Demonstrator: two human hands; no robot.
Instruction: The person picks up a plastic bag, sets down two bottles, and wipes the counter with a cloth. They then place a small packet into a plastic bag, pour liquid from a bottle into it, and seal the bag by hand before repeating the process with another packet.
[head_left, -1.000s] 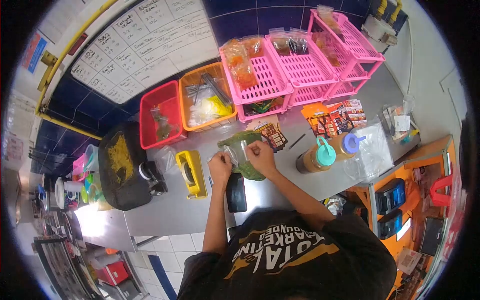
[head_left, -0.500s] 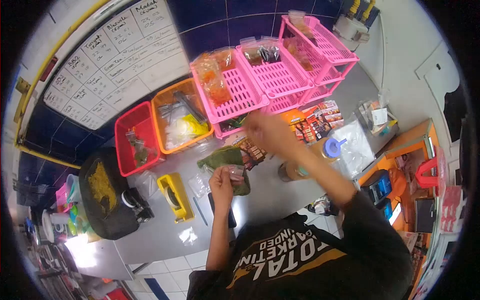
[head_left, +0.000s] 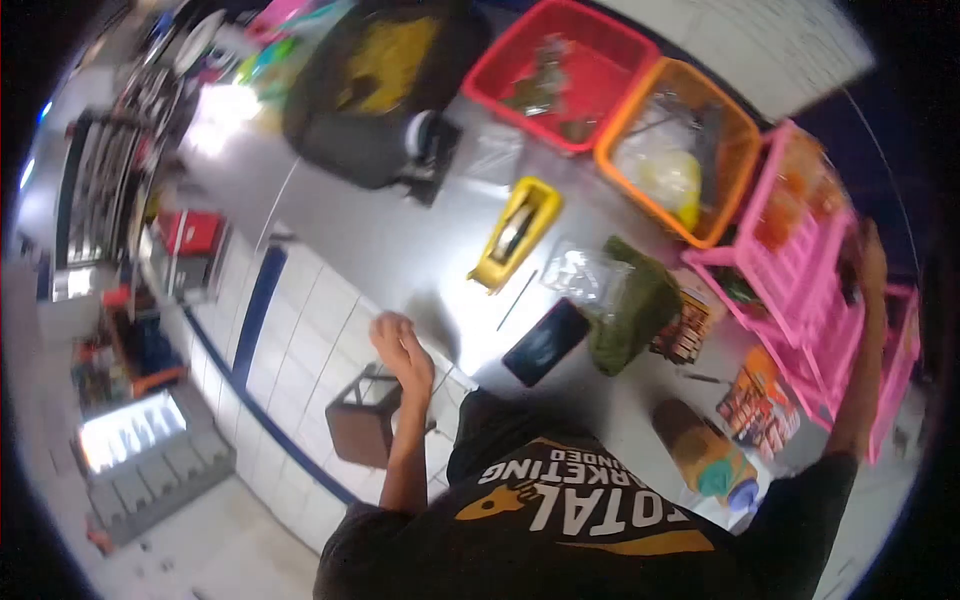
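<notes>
My left hand (head_left: 403,350) is off the table edge, above the tiled floor and near a brown stool (head_left: 362,425). Its fingers look curled and blurred; whatever they hold, if anything, is hidden. My right hand (head_left: 872,265) reaches to the far right, at the pink plastic rack (head_left: 775,310), and its fingers are too smeared to read. Clear packets with orange contents (head_left: 790,200) lie in the nearest pink tray. On the table sit a green cloth (head_left: 635,315), clear plastic bags (head_left: 575,272) and a dark phone (head_left: 545,340).
A yellow tape dispenser (head_left: 515,235) stands mid-table beside a thin dark stick (head_left: 517,300). Behind are a red basket (head_left: 620,75), an orange basket (head_left: 735,165) and a black bag (head_left: 340,130). Near my body are bottles (head_left: 690,440) and printed leaflets (head_left: 758,400).
The view has swung left. My left hand has moved from the green cloth out past the table edge; the small clear packet in it no longer shows. My right hand has moved right along the rack.
</notes>
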